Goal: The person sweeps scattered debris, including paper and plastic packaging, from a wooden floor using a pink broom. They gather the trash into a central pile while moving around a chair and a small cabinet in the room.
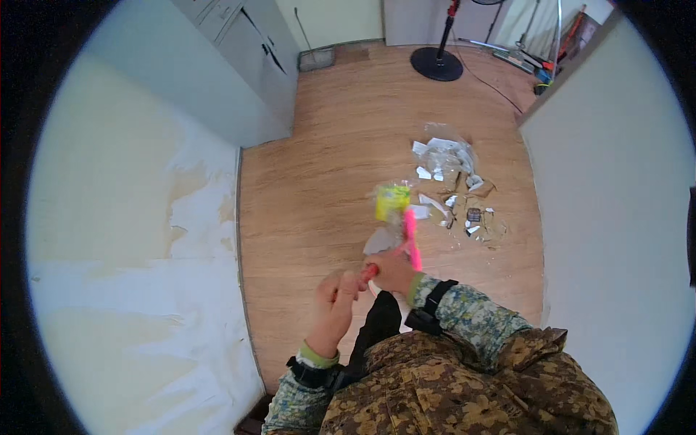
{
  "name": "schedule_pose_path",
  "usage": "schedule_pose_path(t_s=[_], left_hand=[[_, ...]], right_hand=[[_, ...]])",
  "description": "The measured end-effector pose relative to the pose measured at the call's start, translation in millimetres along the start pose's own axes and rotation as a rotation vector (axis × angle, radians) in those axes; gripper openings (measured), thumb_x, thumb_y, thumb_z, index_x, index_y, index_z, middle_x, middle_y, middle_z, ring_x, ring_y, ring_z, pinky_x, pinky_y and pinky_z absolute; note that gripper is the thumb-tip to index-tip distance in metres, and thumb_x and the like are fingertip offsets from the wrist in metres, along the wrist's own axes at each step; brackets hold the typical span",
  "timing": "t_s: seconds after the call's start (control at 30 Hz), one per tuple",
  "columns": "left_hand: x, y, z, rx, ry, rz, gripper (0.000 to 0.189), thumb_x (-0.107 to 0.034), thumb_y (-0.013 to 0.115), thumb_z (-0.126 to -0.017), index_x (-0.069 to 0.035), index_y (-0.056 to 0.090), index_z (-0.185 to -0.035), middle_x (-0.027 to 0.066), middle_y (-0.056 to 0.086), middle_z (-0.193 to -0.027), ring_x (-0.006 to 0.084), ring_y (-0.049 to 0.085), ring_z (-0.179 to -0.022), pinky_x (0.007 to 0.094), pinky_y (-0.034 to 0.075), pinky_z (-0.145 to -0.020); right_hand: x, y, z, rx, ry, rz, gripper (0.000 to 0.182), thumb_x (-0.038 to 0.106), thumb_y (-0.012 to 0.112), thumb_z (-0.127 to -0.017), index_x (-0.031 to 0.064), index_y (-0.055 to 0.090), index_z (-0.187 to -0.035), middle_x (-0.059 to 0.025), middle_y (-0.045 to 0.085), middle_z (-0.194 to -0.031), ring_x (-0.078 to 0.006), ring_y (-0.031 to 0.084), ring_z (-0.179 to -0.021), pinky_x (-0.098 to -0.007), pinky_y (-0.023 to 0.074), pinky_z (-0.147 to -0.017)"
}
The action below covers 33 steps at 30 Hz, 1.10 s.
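A broom with a red handle and a bright pink head is held low over the wooden floor. Both hands are on its handle: my left hand near the handle's end, my right hand closer to the pink head. Just beyond the head lies a yellow packet with clear plastic, somewhat blurred. A pale scrap is on the floor by my right hand. Farther right, clear plastic wrap and white paper scraps form a loose pile, with brown debris nearer to me.
A fan's round black base stands at the back, its cable running right. Grey cabinets and a peeling wall bound the left, a white wall the right. A long-handled dustpan and several tools stand at the back.
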<state>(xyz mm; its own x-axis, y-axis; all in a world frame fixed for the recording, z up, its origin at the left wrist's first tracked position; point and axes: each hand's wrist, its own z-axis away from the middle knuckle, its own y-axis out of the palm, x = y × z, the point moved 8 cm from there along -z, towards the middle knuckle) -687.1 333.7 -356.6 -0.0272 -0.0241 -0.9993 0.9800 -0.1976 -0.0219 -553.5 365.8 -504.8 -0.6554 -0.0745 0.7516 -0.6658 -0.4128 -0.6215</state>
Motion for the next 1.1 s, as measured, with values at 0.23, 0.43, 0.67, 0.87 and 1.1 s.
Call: schedule_pose_path(t_s=[0.23,0.43,0.67,0.87,1.1], left_hand=[[-108,-17,-41,0.139,0.232,-0.304,0.018,-0.007,0.054,-0.083,0.002,0.053,-0.067,0.0123,0.055,-0.070,0.0244,0.054,-0.071,0.0372,0.044,-0.079],[-161,34,-70,0.282,0.324,-0.212,0.018,-0.011,0.056,-0.079,0.001,0.054,-0.065,0.0129,0.057,-0.071,0.0272,0.056,-0.074,0.0434,0.043,-0.085],[-168,89,-136,0.431,0.250,0.061,0.016,-0.005,0.056,-0.083,0.003,0.058,-0.069,0.0128,0.062,-0.081,0.0255,0.059,-0.079,0.0386,0.047,-0.078],[-122,204,-213,0.471,-0.007,-0.019,0.025,-0.018,0.054,-0.090,0.003,0.062,-0.078,0.0049,0.062,-0.077,0.0104,0.056,-0.074,0.0236,0.045,-0.067],[-57,381,-282,0.740,0.025,-0.107,0.033,-0.031,0.051,-0.092,-0.003,0.064,-0.081,0.0016,0.056,-0.065,0.0083,0.048,-0.062,0.0275,0.041,-0.057]], right_hand=[[107,-14,-70,0.072,-0.317,-0.206,0.017,0.012,0.064,-0.069,0.0057,0.055,-0.083,-0.0120,0.057,-0.078,-0.0287,0.057,-0.072,-0.0364,0.0437,-0.062],[109,-93,-58,0.096,-0.286,-0.006,0.018,0.013,0.065,-0.068,0.0066,0.056,-0.081,-0.0114,0.059,-0.079,-0.0300,0.059,-0.076,-0.0391,0.0446,-0.065],[46,-222,-24,0.011,-0.061,0.281,0.021,0.022,0.063,-0.070,0.0074,0.061,-0.084,-0.0141,0.062,-0.083,-0.0326,0.060,-0.079,-0.0427,0.0469,-0.068],[-70,-328,15,-0.145,0.111,0.347,0.026,0.030,0.066,-0.069,0.0059,0.061,-0.079,-0.0190,0.062,-0.077,-0.0372,0.061,-0.076,-0.0472,0.0472,-0.066],[-252,-369,58,-0.409,0.396,0.118,0.021,0.021,0.066,-0.069,0.0024,0.060,-0.078,-0.0191,0.062,-0.077,-0.0360,0.061,-0.077,-0.0434,0.0477,-0.065]])
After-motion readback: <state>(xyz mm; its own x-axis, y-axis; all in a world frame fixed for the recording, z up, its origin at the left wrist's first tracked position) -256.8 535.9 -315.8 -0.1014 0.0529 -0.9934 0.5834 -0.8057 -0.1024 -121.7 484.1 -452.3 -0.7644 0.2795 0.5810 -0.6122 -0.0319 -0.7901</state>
